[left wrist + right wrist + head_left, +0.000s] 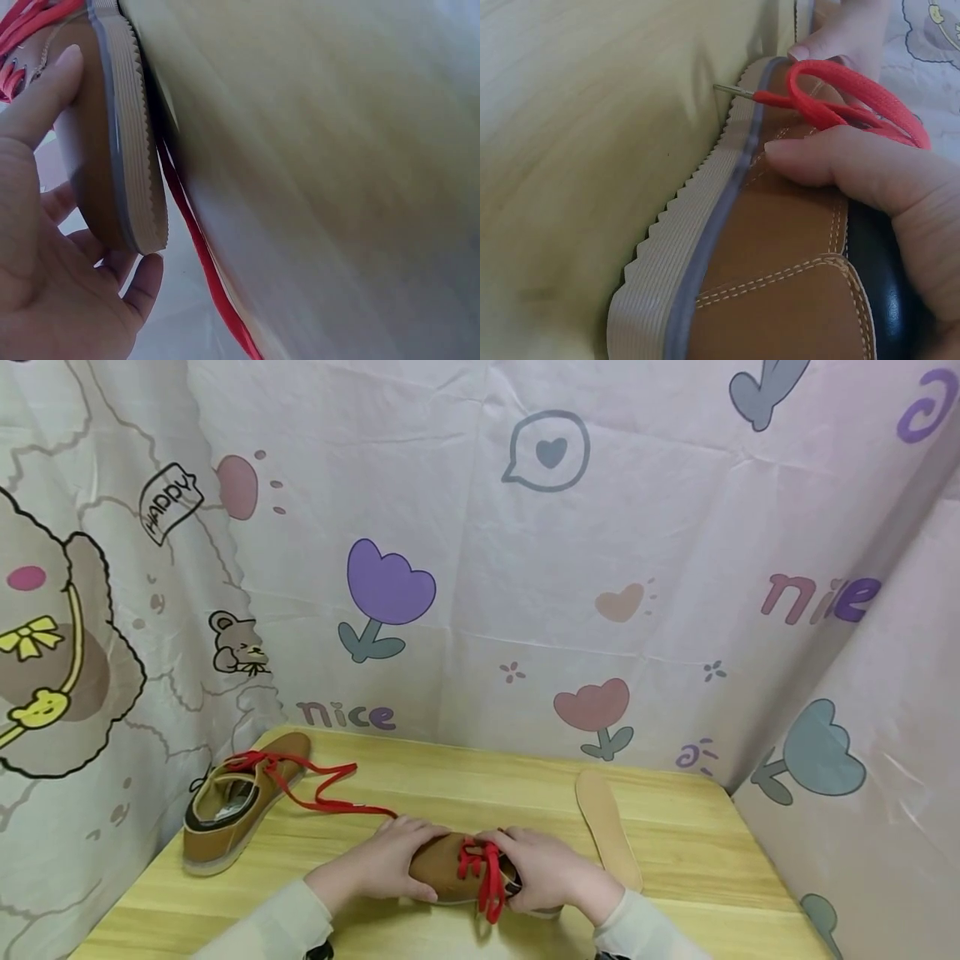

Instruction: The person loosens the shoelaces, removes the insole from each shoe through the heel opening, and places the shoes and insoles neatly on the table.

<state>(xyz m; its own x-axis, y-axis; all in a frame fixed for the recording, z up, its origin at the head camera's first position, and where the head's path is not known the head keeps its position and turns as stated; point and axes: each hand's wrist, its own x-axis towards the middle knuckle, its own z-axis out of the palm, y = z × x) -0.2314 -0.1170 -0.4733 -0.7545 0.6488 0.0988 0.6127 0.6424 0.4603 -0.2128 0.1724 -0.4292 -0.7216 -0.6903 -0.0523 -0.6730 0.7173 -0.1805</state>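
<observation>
A brown leather shoe with a pale ridged sole sits near the front of the wooden table, its toe pointing left. My left hand grips the toe, thumb along the near side and fingers round the far side. Over the shoe's opening, my right hand holds the middle, its thumb pressed to the leather upper. Tied red laces hang in loops over the near side between the hands. One metal lace tip sticks out toward the table in the right wrist view.
A second brown shoe stands at the table's left, its loose red lace trailing toward my left hand. A tan insole lies right of the hands. Printed curtains enclose the wooden table at the back and sides.
</observation>
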